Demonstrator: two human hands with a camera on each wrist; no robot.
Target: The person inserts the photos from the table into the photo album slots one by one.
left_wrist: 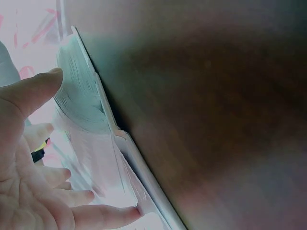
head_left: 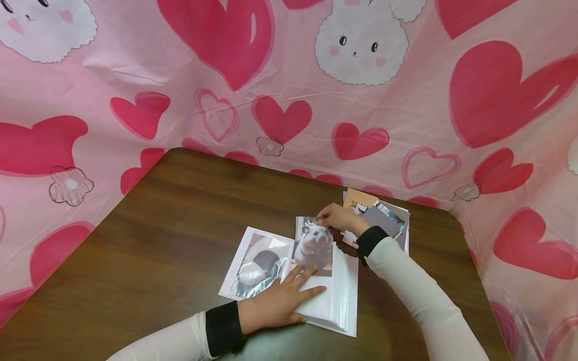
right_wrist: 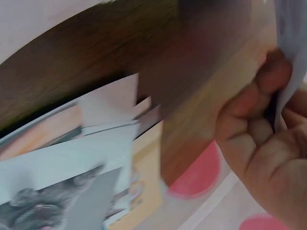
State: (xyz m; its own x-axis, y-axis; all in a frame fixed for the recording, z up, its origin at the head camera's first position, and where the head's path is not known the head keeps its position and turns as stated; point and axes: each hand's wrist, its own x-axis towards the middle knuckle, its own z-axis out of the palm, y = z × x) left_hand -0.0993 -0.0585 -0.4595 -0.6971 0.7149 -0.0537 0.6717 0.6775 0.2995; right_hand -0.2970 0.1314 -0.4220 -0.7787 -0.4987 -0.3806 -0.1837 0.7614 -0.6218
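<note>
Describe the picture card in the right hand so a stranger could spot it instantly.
On the brown table, find the open white album. Over its right side is the picture card, showing a pale furry animal, seemingly crowned. Unlike the loose pile farther right, it is pinched near its upper right by the right hand.

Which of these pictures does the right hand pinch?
The picture of a pale furry animal, pinched near its upper right corner by the right hand. The others lie unheld: one in the album's left page, several in the pile at right.
</note>
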